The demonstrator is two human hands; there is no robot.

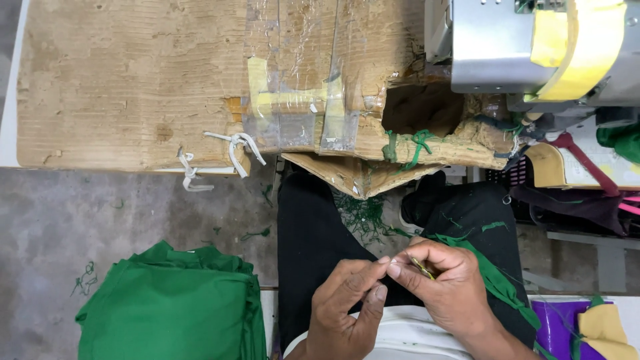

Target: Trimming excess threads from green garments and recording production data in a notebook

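My two hands meet over my lap at the bottom centre. My right hand (448,283) pinches a small thin yellowish metal tool (422,268) between thumb and fingers, and a strip of green fabric (490,272) runs from under that hand down my right thigh. My left hand (348,308) has its fingertips pressed together right against the right hand's fingertips, seemingly pinching something too fine to make out. Both hands hover above my black trousers (310,233).
A worn cardboard-covered table (133,80) with tape patches spans the top. A grey sewing machine (533,47) with yellow tape stands at top right. A stack of folded green fabric (173,307) lies on the floor at lower left. Purple and yellow items (587,327) sit at lower right.
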